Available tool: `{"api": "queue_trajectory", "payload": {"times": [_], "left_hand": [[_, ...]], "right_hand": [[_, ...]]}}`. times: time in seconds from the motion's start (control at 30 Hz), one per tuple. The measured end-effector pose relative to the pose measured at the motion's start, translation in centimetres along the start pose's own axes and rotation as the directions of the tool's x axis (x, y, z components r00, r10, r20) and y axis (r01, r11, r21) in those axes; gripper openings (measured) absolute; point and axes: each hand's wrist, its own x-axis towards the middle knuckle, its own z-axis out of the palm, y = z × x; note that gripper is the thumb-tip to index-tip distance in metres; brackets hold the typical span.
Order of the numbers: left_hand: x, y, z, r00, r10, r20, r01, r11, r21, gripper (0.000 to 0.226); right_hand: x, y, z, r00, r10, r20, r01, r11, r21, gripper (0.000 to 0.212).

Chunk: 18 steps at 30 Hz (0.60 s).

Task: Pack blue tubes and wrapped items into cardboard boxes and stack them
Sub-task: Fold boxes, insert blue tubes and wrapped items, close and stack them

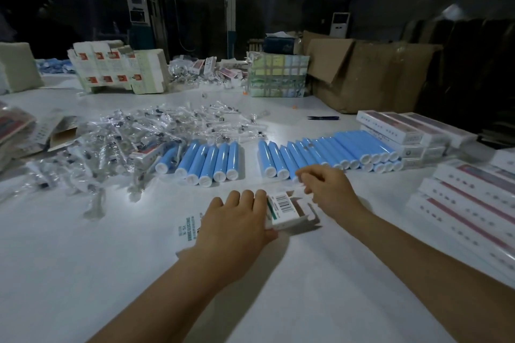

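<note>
Centrally, just below mid-frame, one small cardboard box [289, 210] lies on the white table [139, 273], end flap open toward the right. Left hand [237, 220] lies on its left side, fingers straight over the top, thumb underneath. Right hand [328, 186] hovers at the box's upper right, fingers loosely curled, holding nothing.

Blue tubes: six in the left group [203, 161]; right row [328, 150] stacked in two layers, count uncertain, over fifteen. Wrapped items [125, 136] in a loose pile at centre left, too many to count.

Bare table fills the lower frame. Stacked packed boxes [471, 203] crowd the right edge; large brown carton [370, 72] upper right; a dark pen-like object [323, 117] behind the tubes.
</note>
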Motion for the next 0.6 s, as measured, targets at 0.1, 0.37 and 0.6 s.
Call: {"api": "queue_trajectory", "payload": {"times": [0.1, 0.37, 0.6], "left_hand": [[0.1, 0.1, 0.2, 0.999, 0.016, 0.028, -0.017, 1.000, 0.014, 0.067], [0.2, 0.1, 0.3, 0.999, 0.049, 0.000, -0.049, 0.998, -0.037, 0.062], [0.2, 0.3, 0.6, 0.998, 0.032, -0.053, -0.036, 0.996, -0.080, 0.054]], "right_hand": [[2.9, -1.7, 0.4, 0.999, -0.045, 0.025, 0.049, 0.977, -0.206, 0.020], [11.8, -5.7, 7.6, 0.974, 0.075, 0.215, 0.113, 0.663, -0.740, 0.024], [13.1, -5.1, 11.9, 0.966, 0.185, 0.183, 0.087, 0.434, -0.897, 0.032]]}}
